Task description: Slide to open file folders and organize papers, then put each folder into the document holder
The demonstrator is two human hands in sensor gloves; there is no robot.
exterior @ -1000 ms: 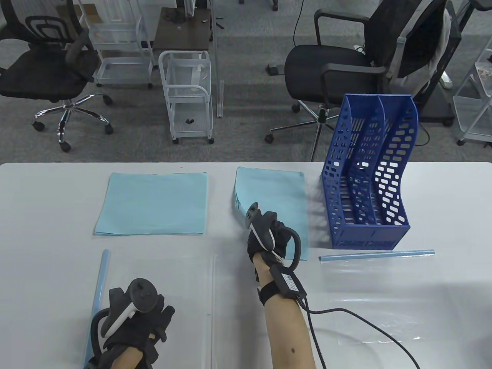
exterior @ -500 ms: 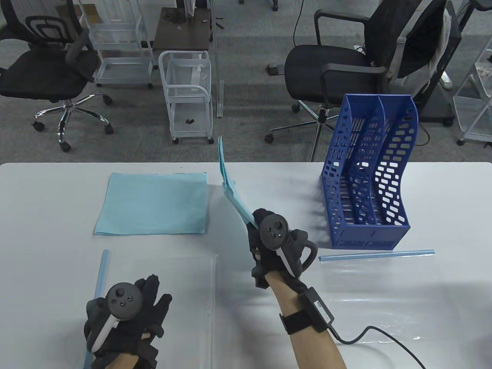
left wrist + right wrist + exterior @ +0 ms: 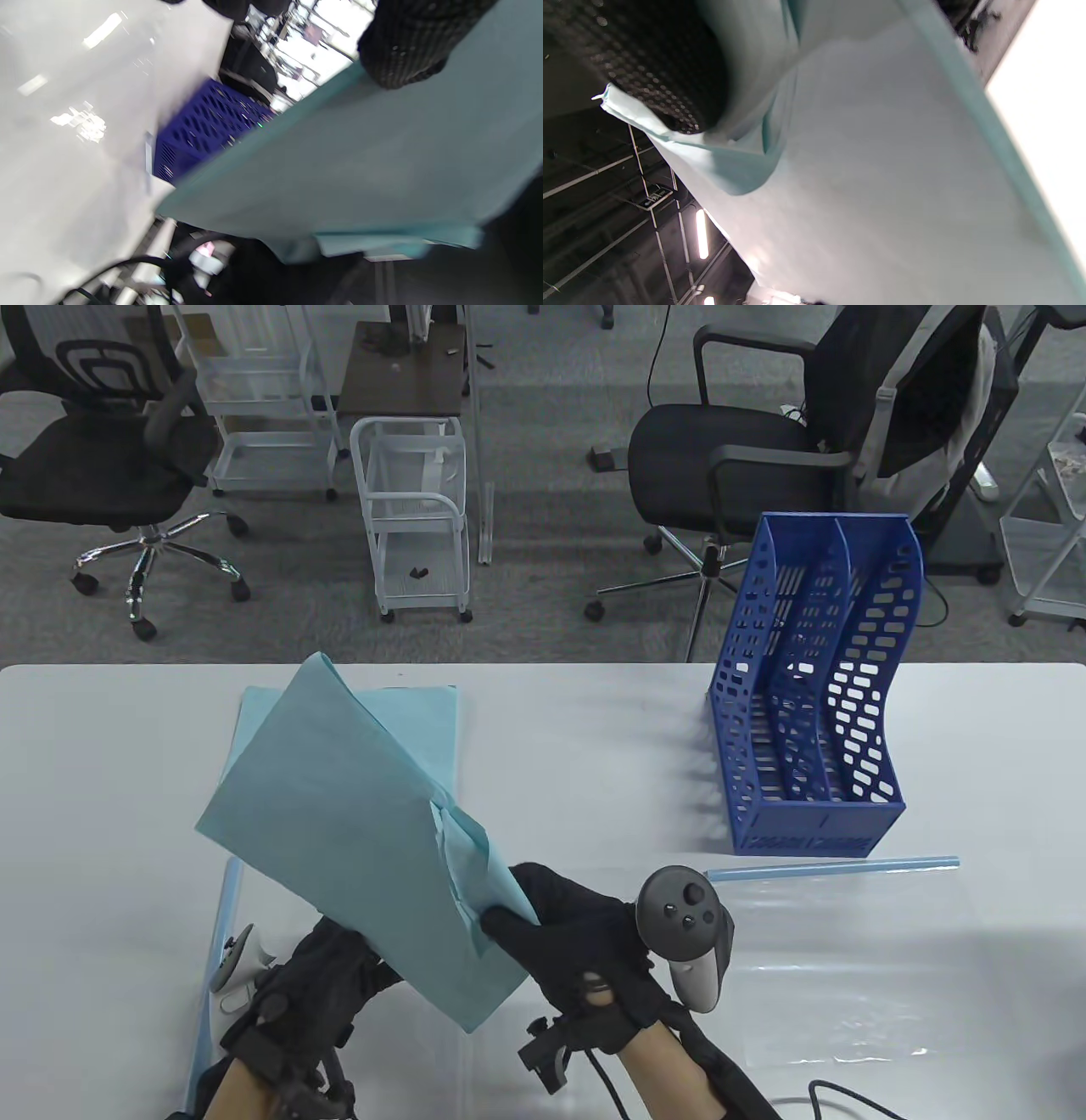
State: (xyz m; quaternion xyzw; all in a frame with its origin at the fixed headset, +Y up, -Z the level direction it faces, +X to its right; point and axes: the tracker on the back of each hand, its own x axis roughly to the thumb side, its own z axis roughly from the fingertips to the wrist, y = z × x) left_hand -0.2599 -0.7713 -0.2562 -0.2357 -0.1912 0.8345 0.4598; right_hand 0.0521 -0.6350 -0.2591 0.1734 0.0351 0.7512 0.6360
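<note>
My right hand [image 3: 509,914] pinches the near corner of a light blue paper stack [image 3: 356,814] and holds it tilted above the table's left half. In the right wrist view a gloved finger [image 3: 649,55] sits on a crumpled corner of the paper stack [image 3: 882,190]. My left hand [image 3: 335,976] is under the stack's lower edge. One fingertip [image 3: 403,55] lies against the sheets [image 3: 360,169]; the thumb is hidden. A second blue stack [image 3: 424,712] lies flat behind, partly covered. The blue document holder [image 3: 814,712] stands upright at the right, with nothing in its slots.
A clear folder sheet [image 3: 848,976] with its blue slide bar [image 3: 831,867] lies in front of the holder. Another blue slide bar [image 3: 216,933] runs along the left near my left hand. Office chairs and white wire carts stand beyond the table's far edge.
My right hand lifted the right-hand stack off the table and swung it left and toward me. My left hand left the clear folder, turned over and came up under the stack.
</note>
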